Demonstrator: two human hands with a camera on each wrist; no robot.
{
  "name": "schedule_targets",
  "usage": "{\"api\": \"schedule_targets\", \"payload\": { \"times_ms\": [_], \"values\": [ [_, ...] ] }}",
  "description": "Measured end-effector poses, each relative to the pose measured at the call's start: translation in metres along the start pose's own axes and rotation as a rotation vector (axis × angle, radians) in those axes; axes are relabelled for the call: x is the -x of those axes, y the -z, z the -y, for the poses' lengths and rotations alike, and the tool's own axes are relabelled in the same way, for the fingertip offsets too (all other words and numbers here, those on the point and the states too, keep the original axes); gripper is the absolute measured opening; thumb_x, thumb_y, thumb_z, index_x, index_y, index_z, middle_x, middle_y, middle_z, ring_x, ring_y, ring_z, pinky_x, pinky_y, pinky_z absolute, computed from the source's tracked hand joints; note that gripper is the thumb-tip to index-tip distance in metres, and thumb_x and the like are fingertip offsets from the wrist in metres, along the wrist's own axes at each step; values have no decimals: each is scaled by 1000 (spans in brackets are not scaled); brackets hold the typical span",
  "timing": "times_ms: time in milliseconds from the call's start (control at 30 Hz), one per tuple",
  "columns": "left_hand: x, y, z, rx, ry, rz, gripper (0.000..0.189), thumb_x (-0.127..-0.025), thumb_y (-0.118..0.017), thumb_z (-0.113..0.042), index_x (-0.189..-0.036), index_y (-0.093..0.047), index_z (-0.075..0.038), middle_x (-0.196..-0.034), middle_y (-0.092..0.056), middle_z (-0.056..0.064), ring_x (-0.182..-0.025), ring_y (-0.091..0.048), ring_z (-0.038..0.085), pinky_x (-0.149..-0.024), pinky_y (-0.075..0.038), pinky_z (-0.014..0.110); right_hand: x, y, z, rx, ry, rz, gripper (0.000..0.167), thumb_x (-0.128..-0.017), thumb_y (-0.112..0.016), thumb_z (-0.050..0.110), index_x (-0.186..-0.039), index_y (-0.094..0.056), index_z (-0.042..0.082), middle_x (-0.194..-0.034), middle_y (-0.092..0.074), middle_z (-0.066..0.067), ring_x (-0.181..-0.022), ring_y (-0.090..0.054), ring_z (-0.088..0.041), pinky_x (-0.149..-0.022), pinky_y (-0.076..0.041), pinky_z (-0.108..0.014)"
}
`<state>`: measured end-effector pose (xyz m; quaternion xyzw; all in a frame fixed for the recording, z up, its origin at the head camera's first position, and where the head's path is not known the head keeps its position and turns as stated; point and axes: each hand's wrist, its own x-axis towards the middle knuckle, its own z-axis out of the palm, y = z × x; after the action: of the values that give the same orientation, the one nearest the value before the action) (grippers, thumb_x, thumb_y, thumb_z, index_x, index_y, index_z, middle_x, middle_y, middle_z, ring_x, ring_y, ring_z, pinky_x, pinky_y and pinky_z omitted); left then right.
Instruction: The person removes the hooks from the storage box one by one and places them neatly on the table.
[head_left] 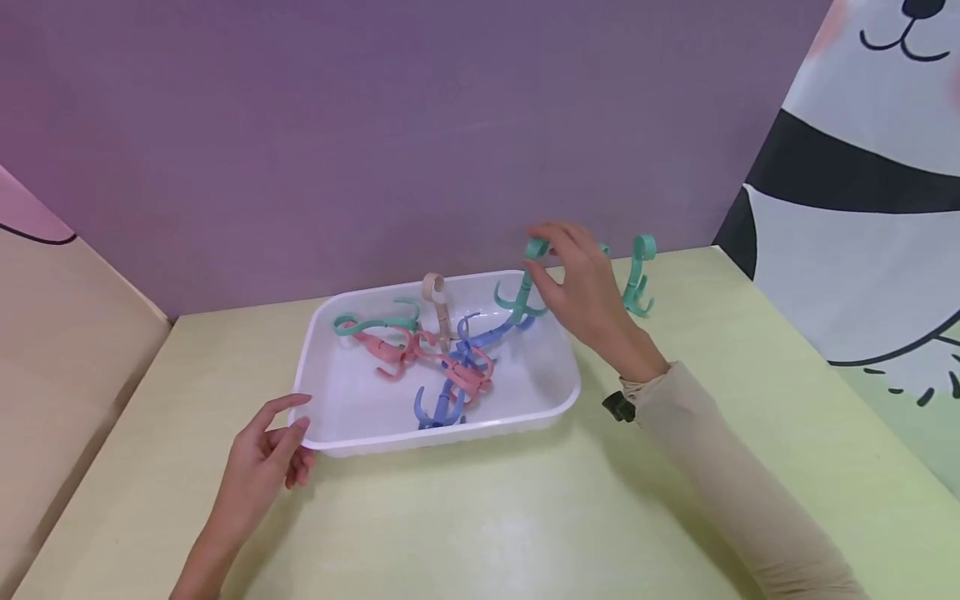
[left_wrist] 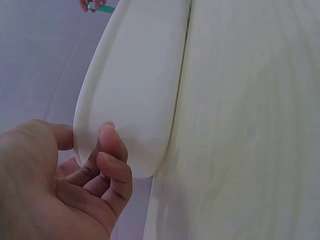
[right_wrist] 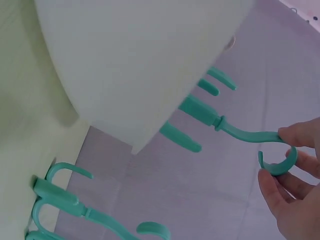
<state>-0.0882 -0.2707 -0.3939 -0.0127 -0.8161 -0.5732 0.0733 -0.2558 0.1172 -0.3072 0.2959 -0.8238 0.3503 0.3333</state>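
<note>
My right hand [head_left: 588, 283] pinches the curled top of a green multi-prong hook [head_left: 522, 293], which hangs upright over the right end of the white tray [head_left: 352, 412]. In the right wrist view, thumb and fingers hold that loop, with the prongs partly behind the tray wall. At the tray's front left corner, my left hand [head_left: 258, 467] grips the rim between thumb and fingers. Inside the tray lie another green hook [head_left: 382, 322], a beige hook [head_left: 441, 312], pink hooks [head_left: 468, 377] and blue hooks [head_left: 442, 406], some overlapping.
Right of the tray, a green hook [head_left: 637, 271] stands on the pale yellow table [head_left: 480, 517]; another beside it is mostly hidden by my right hand. A purple panel [head_left: 420, 150] rises behind the table, and a panda-patterned panel [head_left: 855, 267] is on the right.
</note>
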Motion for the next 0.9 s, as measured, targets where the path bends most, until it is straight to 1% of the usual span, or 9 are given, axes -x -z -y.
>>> {"api": "schedule_targets", "payload": {
  "times_ms": [133,233,433,733,900],
  "values": [
    [-1,0,-1,-7,-4,0,33,-104,-54,-17,-134,-50,-4,-66,-61,18,-46,-56,27,-42,-49,31,2,5,3,9,25,-18,35,-91,-71,5,-125,-63,-1,-127,-62,-14,-113,-56,-29,-88,-53,-42],
    [-1,0,0,-7,-6,0,33,-104,-54,-18,-134,-50,-3,-65,-61,18,-46,-56,26,-42,-48,30,4,9,4,6,46,-19,36,-91,-71,5,-125,-63,-1,-128,-62,-14,-114,-56,-29,-91,-52,-42],
    [0,0,-1,4,-2,1,35,-104,-55,-19,-135,-49,-2,-66,-61,21,-46,-56,24,-41,-48,30,10,14,4,12,80,-19,36,-90,-72,2,-125,-63,-2,-127,-62,-14,-118,-54,-30,-96,-50,-43],
    [0,0,-2,2,3,-2,35,-104,-55,-19,-134,-49,-2,-66,-61,21,-46,-56,24,-41,-48,30,15,30,4,29,115,-60,36,-88,-73,-1,-123,-64,-1,-125,-62,-14,-109,-57,-30,-88,-51,-39],
    [0,0,-2,4,3,-2,35,-104,-55,-18,-135,-49,-2,-66,-61,22,-46,-56,24,-41,-48,30,16,41,3,51,139,-96,36,-87,-73,-2,-122,-65,-2,-124,-63,-15,-104,-59,-30,-85,-52,-38]
  ]
}}
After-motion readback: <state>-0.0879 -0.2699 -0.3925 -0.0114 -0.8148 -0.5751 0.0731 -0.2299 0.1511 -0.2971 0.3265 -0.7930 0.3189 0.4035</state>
